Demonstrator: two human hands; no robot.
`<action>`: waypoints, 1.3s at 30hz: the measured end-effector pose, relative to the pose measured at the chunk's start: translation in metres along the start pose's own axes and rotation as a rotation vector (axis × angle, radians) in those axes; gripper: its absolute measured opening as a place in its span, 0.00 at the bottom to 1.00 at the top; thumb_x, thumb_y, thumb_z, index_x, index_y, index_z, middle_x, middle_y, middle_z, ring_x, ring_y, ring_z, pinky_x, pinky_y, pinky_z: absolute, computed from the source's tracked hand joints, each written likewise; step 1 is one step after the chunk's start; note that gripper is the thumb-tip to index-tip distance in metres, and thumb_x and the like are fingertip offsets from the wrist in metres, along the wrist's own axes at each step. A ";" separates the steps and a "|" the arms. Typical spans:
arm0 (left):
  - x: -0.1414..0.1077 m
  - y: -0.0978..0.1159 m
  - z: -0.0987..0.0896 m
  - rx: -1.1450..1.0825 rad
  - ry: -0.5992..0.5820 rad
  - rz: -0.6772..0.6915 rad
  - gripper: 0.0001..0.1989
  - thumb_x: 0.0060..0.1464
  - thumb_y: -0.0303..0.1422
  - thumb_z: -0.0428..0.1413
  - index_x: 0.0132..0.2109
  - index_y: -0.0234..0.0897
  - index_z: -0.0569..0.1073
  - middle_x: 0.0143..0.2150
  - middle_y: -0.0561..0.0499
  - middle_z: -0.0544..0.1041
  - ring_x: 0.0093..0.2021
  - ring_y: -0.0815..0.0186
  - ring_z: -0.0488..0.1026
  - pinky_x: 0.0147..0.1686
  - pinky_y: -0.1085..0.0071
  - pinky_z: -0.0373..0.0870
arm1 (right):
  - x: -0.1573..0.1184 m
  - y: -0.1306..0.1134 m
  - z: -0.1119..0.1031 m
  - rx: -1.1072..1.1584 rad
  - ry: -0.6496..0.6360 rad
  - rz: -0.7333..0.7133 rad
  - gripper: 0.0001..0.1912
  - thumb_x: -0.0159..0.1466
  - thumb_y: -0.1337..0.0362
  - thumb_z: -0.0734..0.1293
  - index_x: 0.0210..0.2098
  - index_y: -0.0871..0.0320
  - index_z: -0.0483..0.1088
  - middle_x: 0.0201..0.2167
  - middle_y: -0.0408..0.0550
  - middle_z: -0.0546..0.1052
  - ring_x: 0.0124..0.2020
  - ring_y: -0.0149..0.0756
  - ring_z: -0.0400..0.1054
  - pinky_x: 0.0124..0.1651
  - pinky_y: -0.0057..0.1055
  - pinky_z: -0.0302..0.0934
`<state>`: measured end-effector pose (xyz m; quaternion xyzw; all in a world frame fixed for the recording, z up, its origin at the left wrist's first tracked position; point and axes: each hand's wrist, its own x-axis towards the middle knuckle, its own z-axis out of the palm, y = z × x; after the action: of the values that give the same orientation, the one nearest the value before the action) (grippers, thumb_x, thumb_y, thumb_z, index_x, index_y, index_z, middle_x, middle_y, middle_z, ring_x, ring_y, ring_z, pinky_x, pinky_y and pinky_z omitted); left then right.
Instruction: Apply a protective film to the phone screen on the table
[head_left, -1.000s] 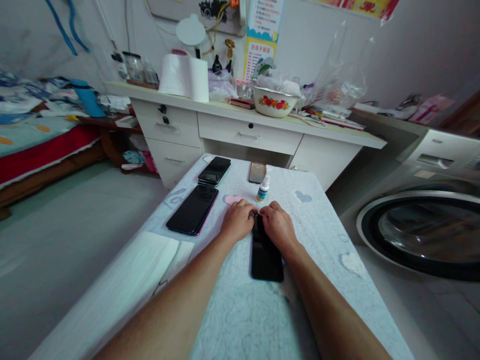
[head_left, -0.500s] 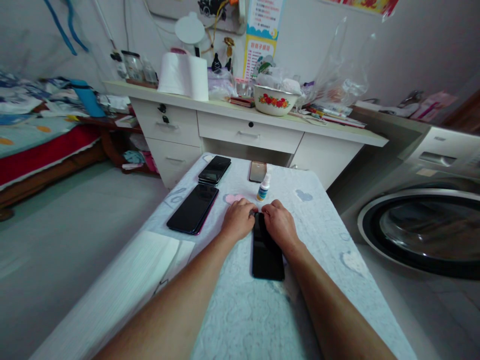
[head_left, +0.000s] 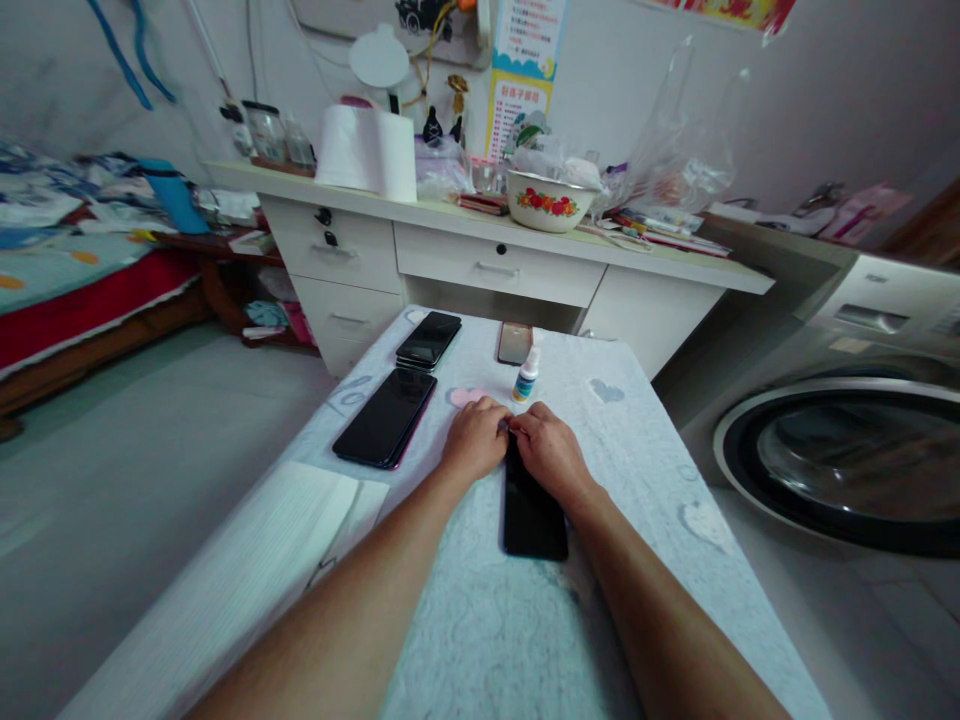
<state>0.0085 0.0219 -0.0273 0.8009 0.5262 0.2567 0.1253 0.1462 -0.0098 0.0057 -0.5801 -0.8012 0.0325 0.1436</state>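
Note:
A black phone lies screen up on the cloth-covered table, its far end partly hidden by my hands. At its far left corner, my left hand is closed, fingers curled together. My right hand rests over the upper part of the phone, closed, its fingertips meeting those of the left. What the fingertips pinch, if anything, is too small to make out. Just beyond my hands stands a small white spray bottle with a blue and yellow label. Behind it lies a phone case or phone with a brownish edge.
To the left lie stacked black phones and a larger black phone with a pink edge below it. A white folded sheet covers the left table edge. A white desk stands beyond, a washing machine at right.
My right hand has shifted slightly left across the phone's far end, bringing its fingertips against the left hand's. The left hand has barely moved.

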 end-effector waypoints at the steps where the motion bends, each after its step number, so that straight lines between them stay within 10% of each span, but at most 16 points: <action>1: 0.000 0.000 0.000 0.000 -0.002 0.000 0.11 0.51 0.25 0.51 0.40 0.40 0.76 0.42 0.49 0.74 0.45 0.62 0.69 0.47 0.66 0.65 | 0.000 0.000 0.001 0.005 0.009 0.002 0.13 0.66 0.70 0.57 0.38 0.58 0.74 0.37 0.48 0.70 0.38 0.32 0.67 0.42 0.24 0.57; 18: -0.001 0.001 -0.003 -0.033 -0.011 -0.016 0.13 0.50 0.25 0.51 0.41 0.40 0.76 0.43 0.49 0.74 0.47 0.62 0.69 0.50 0.65 0.65 | 0.002 0.009 0.008 -0.059 0.087 0.153 0.13 0.66 0.69 0.58 0.39 0.57 0.74 0.36 0.49 0.71 0.33 0.32 0.66 0.36 0.26 0.56; 39: 0.000 0.001 -0.002 0.007 -0.015 -0.010 0.10 0.52 0.26 0.51 0.39 0.39 0.75 0.42 0.48 0.74 0.46 0.61 0.69 0.47 0.66 0.65 | 0.000 -0.001 0.002 0.029 0.018 -0.020 0.12 0.65 0.71 0.58 0.38 0.58 0.73 0.37 0.48 0.70 0.38 0.32 0.66 0.43 0.24 0.57</action>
<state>0.0081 0.0212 -0.0252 0.8006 0.5302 0.2483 0.1275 0.1446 -0.0097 0.0035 -0.5700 -0.8052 0.0373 0.1596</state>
